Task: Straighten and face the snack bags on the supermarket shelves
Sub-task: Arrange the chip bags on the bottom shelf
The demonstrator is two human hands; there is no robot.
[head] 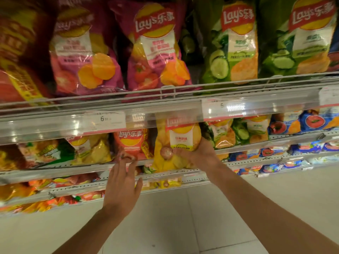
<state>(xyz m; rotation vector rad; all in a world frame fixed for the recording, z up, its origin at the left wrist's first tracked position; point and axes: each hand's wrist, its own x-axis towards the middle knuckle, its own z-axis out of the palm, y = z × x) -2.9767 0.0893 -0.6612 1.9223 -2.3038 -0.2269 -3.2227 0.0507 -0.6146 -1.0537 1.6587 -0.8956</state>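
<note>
A yellow Lay's chip bag stands upright in front of the second shelf, its top behind the clear price rail. My right hand grips its lower right side, thumb across the front. My left hand hovers left of that bag with fingers spread and relaxed, its fingertips by the bottom of a red Lay's bag. It holds nothing. On the shelf above stand two pink tomato bags and two green cucumber bags, all facing forward.
A clear price rail with white tags runs across the upper shelf edge, backed by a wire guard. Lower shelves hold small green, blue and orange bags. Pale floor tiles lie below my forearms.
</note>
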